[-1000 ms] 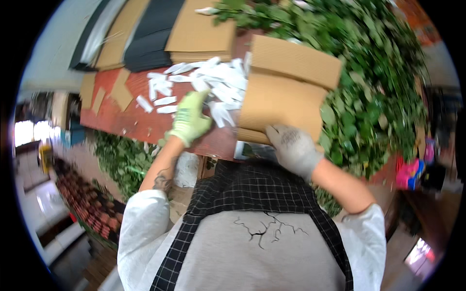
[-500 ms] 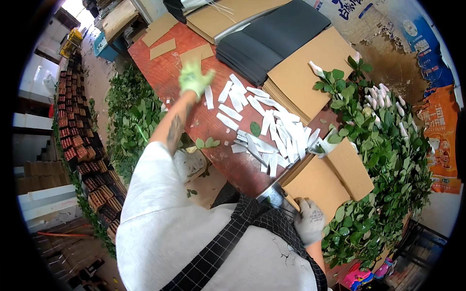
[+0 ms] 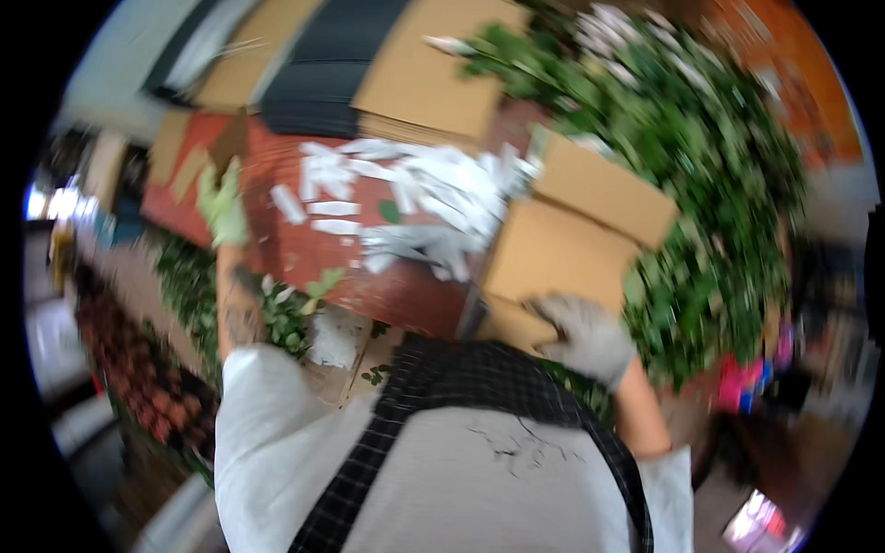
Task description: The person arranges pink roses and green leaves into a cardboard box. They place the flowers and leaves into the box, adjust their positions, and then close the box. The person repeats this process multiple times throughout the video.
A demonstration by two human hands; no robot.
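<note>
Since half a second ago the left hand [image 3: 224, 205] has drawn back toward the red tabletop's [image 3: 277, 241] left edge, grip blurred, cannot tell; the right hand [image 3: 587, 339] lies spread on one of two cardboard sheets [image 3: 564, 258] at the near edge; white strips [image 3: 417, 205] too many to count.

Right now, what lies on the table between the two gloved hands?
In the head view, scattered white strips cover the red table between the left hand and the right hand.

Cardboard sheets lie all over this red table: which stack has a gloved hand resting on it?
The stack of cardboard at the table's near right corner, beside the green leaves. The right hand in a grey glove rests on its near edge.
</note>
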